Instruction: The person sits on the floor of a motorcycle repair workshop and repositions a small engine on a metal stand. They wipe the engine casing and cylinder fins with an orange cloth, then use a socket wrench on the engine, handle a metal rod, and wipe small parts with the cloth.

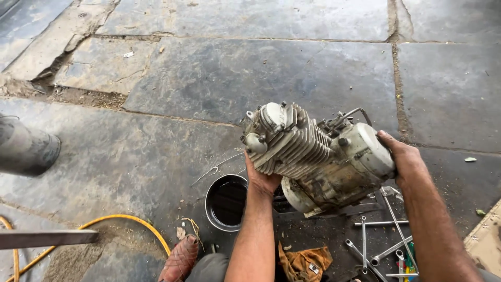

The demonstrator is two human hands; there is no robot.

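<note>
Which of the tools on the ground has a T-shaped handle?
The long T-handle wrench nearest the right hand, slanting down from beneath the engine. The spanners beside it are flat bars with ring or open ends.

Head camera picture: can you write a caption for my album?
Two bare hands, left hand and right hand, hold a dirty grey finned metal engine above a round dark oil pan and steel wrenches.

Light: soft, even daylight, fairly bright
Shadows: faint, diffuse, darkest under the engine
Glare: mild sheen on the wet floor
Focus: sharp centre
Edges: slight wide-angle bending, softer corners
</note>
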